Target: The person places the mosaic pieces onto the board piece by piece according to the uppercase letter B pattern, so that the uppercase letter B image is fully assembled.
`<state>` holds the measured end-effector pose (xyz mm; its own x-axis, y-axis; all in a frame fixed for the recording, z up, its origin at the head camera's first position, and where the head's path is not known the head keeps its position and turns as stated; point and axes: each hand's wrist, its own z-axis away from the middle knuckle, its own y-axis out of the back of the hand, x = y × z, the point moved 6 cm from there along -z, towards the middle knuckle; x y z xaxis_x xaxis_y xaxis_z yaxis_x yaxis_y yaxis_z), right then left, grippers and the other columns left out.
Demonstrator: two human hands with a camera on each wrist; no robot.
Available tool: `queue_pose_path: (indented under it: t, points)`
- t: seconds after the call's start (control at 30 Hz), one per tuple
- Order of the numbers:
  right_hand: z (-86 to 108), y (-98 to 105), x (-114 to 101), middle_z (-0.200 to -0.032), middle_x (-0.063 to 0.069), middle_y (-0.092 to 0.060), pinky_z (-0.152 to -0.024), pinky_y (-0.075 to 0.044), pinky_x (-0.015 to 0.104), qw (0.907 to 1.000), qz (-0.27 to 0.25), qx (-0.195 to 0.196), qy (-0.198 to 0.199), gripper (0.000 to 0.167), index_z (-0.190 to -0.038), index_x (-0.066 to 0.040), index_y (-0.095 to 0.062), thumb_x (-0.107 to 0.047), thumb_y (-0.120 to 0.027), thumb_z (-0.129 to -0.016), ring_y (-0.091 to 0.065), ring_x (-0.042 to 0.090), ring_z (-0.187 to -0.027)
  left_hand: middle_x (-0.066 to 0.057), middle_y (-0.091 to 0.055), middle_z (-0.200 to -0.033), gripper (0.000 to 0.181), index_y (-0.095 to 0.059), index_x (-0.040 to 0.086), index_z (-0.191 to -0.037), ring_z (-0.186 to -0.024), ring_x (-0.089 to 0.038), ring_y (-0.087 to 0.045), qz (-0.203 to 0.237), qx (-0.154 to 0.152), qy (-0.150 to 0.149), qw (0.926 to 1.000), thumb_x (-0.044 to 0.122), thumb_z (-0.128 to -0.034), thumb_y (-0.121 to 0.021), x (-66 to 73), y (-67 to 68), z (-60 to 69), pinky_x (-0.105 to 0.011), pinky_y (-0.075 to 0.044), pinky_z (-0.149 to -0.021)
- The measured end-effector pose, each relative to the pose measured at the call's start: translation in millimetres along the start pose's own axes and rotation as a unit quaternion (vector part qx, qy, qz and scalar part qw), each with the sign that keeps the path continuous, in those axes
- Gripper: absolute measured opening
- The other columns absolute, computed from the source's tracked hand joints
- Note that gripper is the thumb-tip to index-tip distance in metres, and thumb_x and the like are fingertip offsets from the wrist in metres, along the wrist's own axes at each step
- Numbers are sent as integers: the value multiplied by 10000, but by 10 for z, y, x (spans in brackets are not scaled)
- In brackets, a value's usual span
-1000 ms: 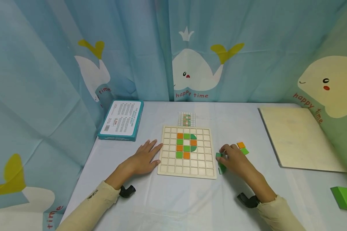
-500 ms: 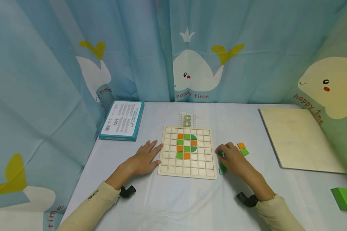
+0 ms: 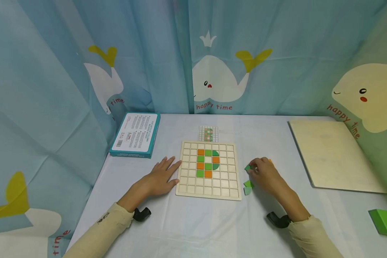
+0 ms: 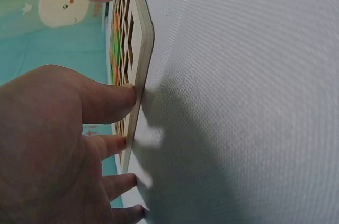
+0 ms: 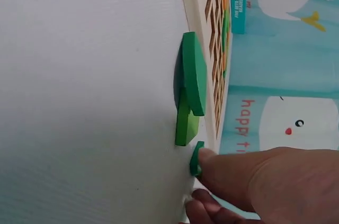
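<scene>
Beyond the board (image 3: 225, 186), a card (image 3: 208, 133), head view only.

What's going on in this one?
Someone's right hand has a dark green tile in its grip, to the right of a wooden grid board; two loose green tiles lie nearby. The left hand touches the board's left edge. Orange and green tiles on the board form a P-like shape.

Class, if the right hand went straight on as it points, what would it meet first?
The right hand would probably meet the grid board at its right edge, though depth is hard to judge.
</scene>
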<state>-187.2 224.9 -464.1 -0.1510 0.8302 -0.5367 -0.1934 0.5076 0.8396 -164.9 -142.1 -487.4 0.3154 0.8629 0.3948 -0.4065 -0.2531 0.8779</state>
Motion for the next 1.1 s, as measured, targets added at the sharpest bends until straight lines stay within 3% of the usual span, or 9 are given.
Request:
queue_pose_path:
  t: [0.3,0.6,0.73,0.87,0.97,1.1]
  points:
    - [-38,-40,-1,-1160,276,-584,-860,-549,532,9997,48,20,247,244,-1210,92,-619,-14,-665,-995,-608,386,-1040,-116,-120,-1777,709,-216,237,-1707,-1638,-399,-48,-17,-5,12,10000,454,-1096,-503,-18,-12,-9,-608,-127,-1300]
    - [-40,-78,-74,-1152,252,-590,-935,-543,556,9994,17,127,321,236,-1225,101,-611,-16,-652,-1025,-610,391,-1077,-127,-125,-1775,704,-225,213,-1704,-1636,-410,-50,1,-13,12,10000,433,-1098,-508,17,36,-4,-613,-121,-1299]
    - [-20,-125,-265,-1157,223,-601,-904,-564,511,9991,-170,12,391,254,-1251,77,-606,-37,-656,-1030,-629,361,-1067,-121,-124,-1776,707,-232,216,-1703,-1638,-405,-43,18,-64,56,10000,438,-1093,-512,23,44,6,-606,-114,-1303]
    - [-11,-241,-533,-1145,167,-614,-891,-579,466,9968,-233,-165,740,243,-1246,43,-625,-44,-672,-1024,-653,325,-1063,-120,-127,-1776,710,-241,215,-1701,-1638,-404,-44,34,-54,77,9999,440,-1088,-520,20,41,7,-608,-117,-1302]
    - [-17,-354,-714,-1102,132,-623,-886,-584,461,9939,-101,-200,1083,220,-1209,32,-648,-44,-698,-1008,-669,310,-1036,-121,-127,-1776,711,-241,215,-1701,-1638,-405,-43,27,-48,80,10000,441,-1088,-521,12,26,1,-611,-118,-1301]
    - [-29,-489,-852,-1054,86,-634,-871,-555,472,9930,151,-118,1161,212,-1177,3,-670,-68,-736,-989,-673,276,-999,-113,-125,-1777,710,-229,227,-1704,-1638,-399,-46,-41,-64,69,9999,454,-1092,-507,6,-1,-4,-604,-123,-1302]
